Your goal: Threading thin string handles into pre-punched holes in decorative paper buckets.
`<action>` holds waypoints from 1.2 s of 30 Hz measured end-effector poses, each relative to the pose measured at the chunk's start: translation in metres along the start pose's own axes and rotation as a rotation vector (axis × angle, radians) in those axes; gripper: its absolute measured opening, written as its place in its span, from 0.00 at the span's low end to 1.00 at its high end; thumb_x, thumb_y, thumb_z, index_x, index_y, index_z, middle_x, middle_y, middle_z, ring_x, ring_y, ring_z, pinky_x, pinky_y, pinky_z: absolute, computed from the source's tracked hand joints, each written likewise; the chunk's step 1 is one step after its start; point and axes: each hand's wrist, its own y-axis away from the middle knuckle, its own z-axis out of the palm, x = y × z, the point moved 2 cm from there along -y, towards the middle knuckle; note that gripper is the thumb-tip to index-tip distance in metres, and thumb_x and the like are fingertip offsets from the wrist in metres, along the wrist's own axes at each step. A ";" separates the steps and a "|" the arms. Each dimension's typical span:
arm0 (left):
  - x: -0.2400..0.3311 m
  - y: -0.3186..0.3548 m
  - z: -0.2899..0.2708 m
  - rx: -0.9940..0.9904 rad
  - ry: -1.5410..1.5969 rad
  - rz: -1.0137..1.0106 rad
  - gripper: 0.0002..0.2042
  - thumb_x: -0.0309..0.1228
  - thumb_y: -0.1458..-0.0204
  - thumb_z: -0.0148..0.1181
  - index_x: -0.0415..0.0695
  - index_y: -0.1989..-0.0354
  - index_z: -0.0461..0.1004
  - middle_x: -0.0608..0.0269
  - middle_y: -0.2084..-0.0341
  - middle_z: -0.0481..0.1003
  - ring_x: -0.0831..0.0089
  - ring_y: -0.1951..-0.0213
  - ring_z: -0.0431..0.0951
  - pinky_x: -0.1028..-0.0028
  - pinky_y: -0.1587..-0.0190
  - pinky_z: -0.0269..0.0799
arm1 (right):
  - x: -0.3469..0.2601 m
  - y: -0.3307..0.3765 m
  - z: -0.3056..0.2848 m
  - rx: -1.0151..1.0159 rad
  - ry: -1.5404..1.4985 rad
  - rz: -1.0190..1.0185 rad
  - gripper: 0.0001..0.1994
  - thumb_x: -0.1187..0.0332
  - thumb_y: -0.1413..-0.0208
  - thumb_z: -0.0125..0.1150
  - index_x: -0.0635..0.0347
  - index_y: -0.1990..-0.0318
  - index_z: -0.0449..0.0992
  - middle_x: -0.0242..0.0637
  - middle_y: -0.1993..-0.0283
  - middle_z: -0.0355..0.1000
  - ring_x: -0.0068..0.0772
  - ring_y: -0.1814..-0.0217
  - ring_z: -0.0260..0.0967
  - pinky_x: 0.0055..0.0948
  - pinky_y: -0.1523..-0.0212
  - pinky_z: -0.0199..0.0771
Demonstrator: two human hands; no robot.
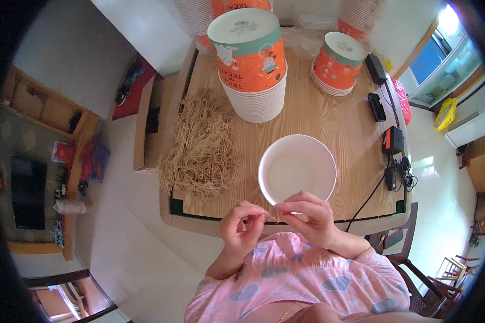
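An empty white paper bowl (297, 171) stands upright on the wooden table (328, 116), right in front of me. My left hand (242, 225) and my right hand (308, 215) meet at the table's near edge, just below the bowl's rim. Their fingertips pinch a thin pale strand (269, 216) between them. A large heap of dry tan noodles (203, 145) lies on the table's left side, a hand's width from my left hand.
Two stacks of upside-down orange-and-white paper bowls, a tall one (251, 64) and a shorter one (336, 63), stand at the table's back. Black chargers (392, 140) with cables lie along the right edge. A chair (409, 258) stands to my right.
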 end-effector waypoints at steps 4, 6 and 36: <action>-0.009 0.002 0.005 0.019 0.028 -0.070 0.07 0.15 0.54 0.59 0.39 0.67 0.71 0.64 0.72 0.75 0.84 0.77 0.66 0.84 0.77 0.60 | 0.006 -0.004 0.007 0.046 -0.029 -0.041 0.13 0.79 0.54 0.64 0.64 0.58 0.77 0.38 0.64 0.72 0.29 0.64 0.72 0.24 0.66 0.72; -0.003 -0.006 0.008 -0.069 -0.092 -0.029 0.08 0.16 0.55 0.60 0.40 0.67 0.72 0.65 0.72 0.75 0.84 0.78 0.65 0.84 0.77 0.60 | 0.009 -0.004 0.008 0.057 -0.052 -0.072 0.11 0.78 0.55 0.65 0.64 0.60 0.77 0.38 0.64 0.72 0.30 0.64 0.72 0.24 0.66 0.72; -0.015 0.010 0.000 -0.077 -0.054 -0.014 0.10 0.14 0.58 0.62 0.40 0.67 0.75 0.59 0.71 0.77 0.78 0.74 0.75 0.84 0.80 0.61 | 0.010 -0.008 -0.004 -0.185 0.085 0.133 0.06 0.72 0.52 0.62 0.61 0.66 0.77 0.38 0.70 0.71 0.40 0.69 0.71 0.33 0.69 0.72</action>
